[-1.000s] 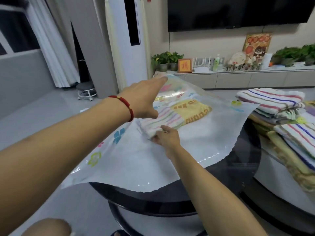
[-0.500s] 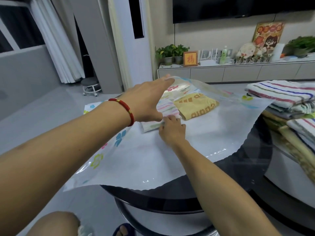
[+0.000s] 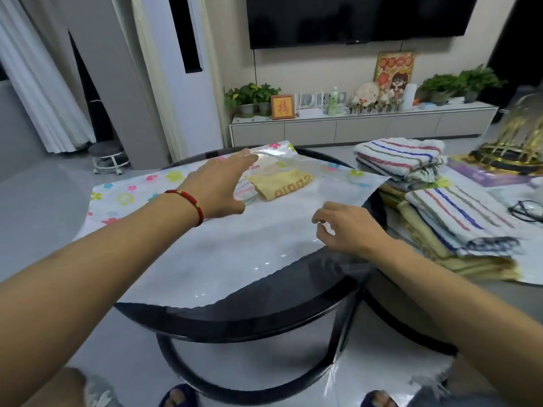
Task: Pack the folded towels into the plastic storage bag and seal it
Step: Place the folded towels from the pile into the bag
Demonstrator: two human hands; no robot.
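2 hands are over a round black glass counter point(image 3: 264, 315). A big clear plastic storage bag with flower prints point(image 3: 235, 248) lies flat on it. The left hand point(image 3: 219, 190), with a red bead bracelet point(image 3: 188, 201) on its wrist, reaches out with straight fingers and touches the bag's raised far flap. The right hand point(image 3: 348, 227) rests on the bag near its right edge, fingers loosely curled, holding nothing. Inside the bag lie a folded yellow towel with orange letters point(image 3: 280, 186) and a striped pale towel point(image 3: 245, 192) just beside it. More folded striped towels point(image 3: 402, 157) sit in piles to the right, near black glasses point(image 3: 527, 211).
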